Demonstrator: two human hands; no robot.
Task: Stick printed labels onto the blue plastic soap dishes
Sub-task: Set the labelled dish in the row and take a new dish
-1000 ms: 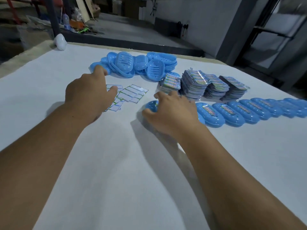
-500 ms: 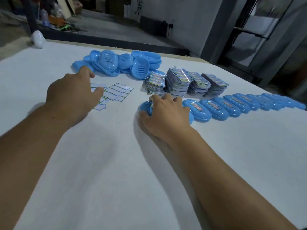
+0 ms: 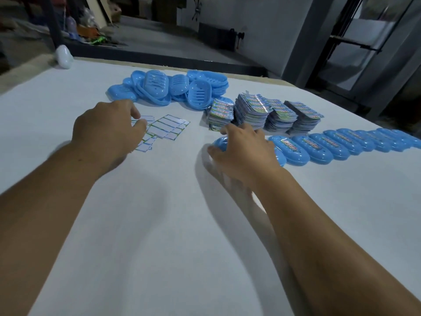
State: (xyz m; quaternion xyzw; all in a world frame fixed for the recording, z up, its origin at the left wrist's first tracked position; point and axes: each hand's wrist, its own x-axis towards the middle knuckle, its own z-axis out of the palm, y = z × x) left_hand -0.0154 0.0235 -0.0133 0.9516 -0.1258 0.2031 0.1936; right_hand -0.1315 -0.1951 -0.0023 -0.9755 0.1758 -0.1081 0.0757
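Note:
My right hand (image 3: 245, 153) lies over a blue soap dish (image 3: 221, 142), fingers curled across its top and thumb at its near left edge. To the right runs a row of labelled blue dishes (image 3: 319, 144). A pile of unlabelled blue dishes (image 3: 168, 87) lies at the back. Stacks of colourful printed labels (image 3: 252, 110) stand behind my right hand. My left hand (image 3: 107, 135) rests over white sheets of small labels (image 3: 169, 128), thumb and forefinger at one sheet's edge. Whether they pinch it is hidden.
The white-covered table (image 3: 159, 224) stretches bare toward me. A white rounded object (image 3: 64, 57) sits at the far left corner. Beyond the far edge are a dark floor, clutter and a metal frame on the right.
My left thumb and forefinger have closed in on the edge of the label sheets. My right hand has stayed on the same dish. The head view has shifted slightly.

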